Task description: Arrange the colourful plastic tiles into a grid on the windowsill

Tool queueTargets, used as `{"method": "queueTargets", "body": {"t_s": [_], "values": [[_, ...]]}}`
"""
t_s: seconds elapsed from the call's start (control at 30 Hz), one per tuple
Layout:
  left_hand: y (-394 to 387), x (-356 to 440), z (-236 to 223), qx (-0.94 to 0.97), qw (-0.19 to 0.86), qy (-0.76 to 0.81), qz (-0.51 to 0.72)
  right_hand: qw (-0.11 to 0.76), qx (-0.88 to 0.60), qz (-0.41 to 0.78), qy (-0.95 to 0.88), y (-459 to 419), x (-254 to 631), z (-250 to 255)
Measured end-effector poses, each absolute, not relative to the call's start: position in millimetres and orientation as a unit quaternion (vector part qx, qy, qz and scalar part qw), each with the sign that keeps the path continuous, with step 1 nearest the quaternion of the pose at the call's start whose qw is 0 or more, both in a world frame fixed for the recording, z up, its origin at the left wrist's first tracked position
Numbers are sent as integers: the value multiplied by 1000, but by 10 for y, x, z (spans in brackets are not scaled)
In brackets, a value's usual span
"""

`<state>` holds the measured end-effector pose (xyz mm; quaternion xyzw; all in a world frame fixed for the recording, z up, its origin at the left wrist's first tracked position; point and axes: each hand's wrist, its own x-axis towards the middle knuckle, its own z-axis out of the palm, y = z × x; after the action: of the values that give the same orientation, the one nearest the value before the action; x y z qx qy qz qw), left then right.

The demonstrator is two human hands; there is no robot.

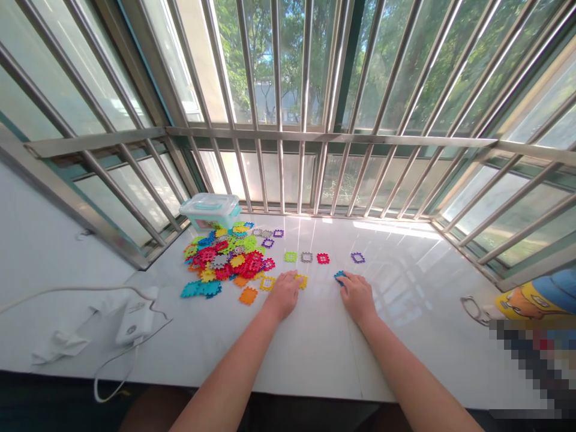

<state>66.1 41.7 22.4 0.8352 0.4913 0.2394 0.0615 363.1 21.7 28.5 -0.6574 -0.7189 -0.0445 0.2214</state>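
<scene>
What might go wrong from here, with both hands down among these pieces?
Two risks. The left hand is close to the loose pile of pieces, so a sideways sweep might scatter some. The green, gray and red pieces lie loose just beyond the hands, so a forward reach could nudge them out of their row.

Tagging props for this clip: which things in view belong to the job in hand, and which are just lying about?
Likely in the job:
- yellow tile at the left hand
- blue tile at the right hand
- green tile, grey tile, red tile in a row
- tile pile

Apparently lying about:
- white device with cable
- crumpled white tissue
- yellow-and-blue container
</scene>
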Motion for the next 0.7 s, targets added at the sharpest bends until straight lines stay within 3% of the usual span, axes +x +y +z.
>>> {"method": "queueTargets", "body": {"t_s": [0.3,0.7], "values": [[606,703,121,765,69,577,278,225,-693,-46,-683,735,3615,270],[601,713,102,760,68,577,290,229,-662,-63,-711,766,3556,272]]}}
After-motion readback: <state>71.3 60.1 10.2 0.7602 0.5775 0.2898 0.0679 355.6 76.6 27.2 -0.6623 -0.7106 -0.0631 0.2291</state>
